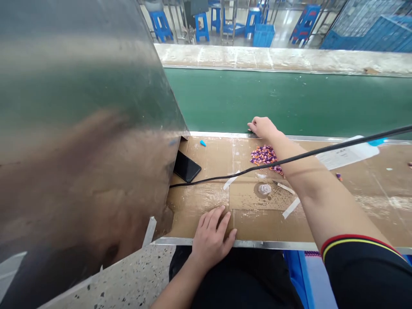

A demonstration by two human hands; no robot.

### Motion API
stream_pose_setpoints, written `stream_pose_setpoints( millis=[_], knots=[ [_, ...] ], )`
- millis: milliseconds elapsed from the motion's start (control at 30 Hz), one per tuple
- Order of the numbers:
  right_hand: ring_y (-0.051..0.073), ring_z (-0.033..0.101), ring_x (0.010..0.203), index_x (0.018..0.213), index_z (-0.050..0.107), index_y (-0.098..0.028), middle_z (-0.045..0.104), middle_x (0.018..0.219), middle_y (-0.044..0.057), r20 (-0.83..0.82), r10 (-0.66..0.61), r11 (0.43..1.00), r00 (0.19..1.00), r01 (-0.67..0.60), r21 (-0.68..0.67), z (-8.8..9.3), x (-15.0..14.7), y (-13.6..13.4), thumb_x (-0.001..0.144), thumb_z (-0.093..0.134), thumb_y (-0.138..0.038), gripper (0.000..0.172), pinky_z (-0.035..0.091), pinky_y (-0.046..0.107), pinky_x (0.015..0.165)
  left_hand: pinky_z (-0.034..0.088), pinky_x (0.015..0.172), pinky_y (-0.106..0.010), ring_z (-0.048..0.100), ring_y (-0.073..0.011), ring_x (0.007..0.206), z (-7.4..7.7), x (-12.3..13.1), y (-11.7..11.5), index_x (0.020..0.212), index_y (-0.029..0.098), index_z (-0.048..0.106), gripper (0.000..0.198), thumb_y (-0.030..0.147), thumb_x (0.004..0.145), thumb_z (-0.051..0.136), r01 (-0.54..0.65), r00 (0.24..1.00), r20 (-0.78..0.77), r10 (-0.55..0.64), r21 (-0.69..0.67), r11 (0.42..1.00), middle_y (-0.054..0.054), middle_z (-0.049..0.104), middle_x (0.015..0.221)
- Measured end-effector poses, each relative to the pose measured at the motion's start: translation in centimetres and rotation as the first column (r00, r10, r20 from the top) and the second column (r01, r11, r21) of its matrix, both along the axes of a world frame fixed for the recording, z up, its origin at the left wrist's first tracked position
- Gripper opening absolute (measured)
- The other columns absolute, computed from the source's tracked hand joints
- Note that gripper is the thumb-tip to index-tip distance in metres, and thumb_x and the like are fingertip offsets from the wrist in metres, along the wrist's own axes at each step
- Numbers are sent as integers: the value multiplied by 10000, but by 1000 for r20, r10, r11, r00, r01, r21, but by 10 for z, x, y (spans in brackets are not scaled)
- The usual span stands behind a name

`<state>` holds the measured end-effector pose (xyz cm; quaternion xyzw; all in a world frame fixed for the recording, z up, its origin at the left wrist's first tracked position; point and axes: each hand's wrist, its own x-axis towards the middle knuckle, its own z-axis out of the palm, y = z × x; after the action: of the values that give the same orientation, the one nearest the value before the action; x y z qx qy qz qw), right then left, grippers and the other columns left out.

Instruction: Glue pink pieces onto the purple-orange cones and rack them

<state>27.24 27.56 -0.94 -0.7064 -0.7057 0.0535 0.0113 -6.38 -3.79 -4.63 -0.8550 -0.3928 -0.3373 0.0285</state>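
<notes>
My left hand [213, 234] rests with fingers spread on the near edge of the cardboard-covered bench [206, 197], holding nothing. Stretched out past the pile, my right hand [262, 127] is at the near border of the green conveyor belt [222, 101]. Its fingers are curled together, and what they may hold is hidden. Below that wrist lies a pile of small purple and orange pieces [262, 155], partly covered by my forearm. Between my hands stand a small clear container [264, 189] on a wet patch and a thin pale-handled tool [285, 187].
A tall metal panel [80, 128] walls off the left. Beside it lie a black phone [186, 166] and a small blue cap-like piece [202, 143]. A black cable [219, 177] crosses over the bench and my right arm. A paper sheet [347, 155] lies at right.
</notes>
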Motion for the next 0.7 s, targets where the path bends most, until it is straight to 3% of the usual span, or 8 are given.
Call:
stream_pose_setpoints(
  millis=[167, 267, 400, 567, 633, 700],
  knots=[
    [274, 741, 951, 1045, 770, -192, 817, 1008, 134, 9, 50, 996, 999, -49, -73, 18, 31, -80, 1121, 563, -433, 327, 523, 342, 839, 567, 1008, -418, 745, -289, 1144, 1, -2, 1, 1199, 147, 745, 229, 258, 1027, 643, 36, 999, 0, -36, 17, 999, -156, 794, 1245],
    [282, 729, 878, 1034, 751, -215, 806, 967, 121, 23, 51, 994, 998, -48, -101, 24, 41, -106, 1084, 617, -528, 344, 514, 350, 787, 578, 978, -421, 747, -287, 1116, 0, -2, 0, 1184, 147, 750, 222, 251, 1031, 628, 53, 999, 9, -54, 30, 998, -153, 796, 1229],
    [335, 734, 999, 1186, 740, -174, 800, 1096, 198, 91, -84, 996, 992, 84, 7, 28, 40, -93, 1124, 502, -551, 450, 543, 392, 865, 602, 959, -421, 759, -285, 1100, -3, -2, 0, 1168, 151, 761, 212, 238, 1016, 642, 44, 999, 14, -44, 37, 998, -157, 797, 1217],
    [315, 724, 1181, 1405, 738, -141, 769, 1347, 225, 87, -45, 999, 995, 43, 27, 19, 8, -49, 1086, 534, -258, 396, 553, 376, 990, 658, 933, -385, 793, -250, 1055, 0, -7, -4, 1186, 167, 738, 206, 185, 993, 669, 100, 988, 110, -106, 58, 993, -138, 812, 1164],
    [313, 750, 1135, 1357, 798, -176, 797, 1297, 206, 102, -32, 999, 994, 33, -11, 13, -1, -39, 1043, 571, -184, 387, 561, 375, 957, 673, 919, -341, 798, -207, 1000, 5, -19, -13, 1166, 179, 720, 186, 127, 1001, 651, 152, 965, 204, -167, 85, 985, -105, 819, 1092],
    [321, 772, 1069, 1235, 862, -196, 823, 1181, 201, 121, -29, 999, 992, 35, -42, 9, -2, -35, 1005, 599, -147, 353, 561, 388, 933, 678, 896, -310, 793, -181, 944, 14, -38, -29, 1135, 171, 713, 187, 71, 1001, 631, 133, 957, 244, -156, 108, 985, -86, 815, 1015]
  ],
)
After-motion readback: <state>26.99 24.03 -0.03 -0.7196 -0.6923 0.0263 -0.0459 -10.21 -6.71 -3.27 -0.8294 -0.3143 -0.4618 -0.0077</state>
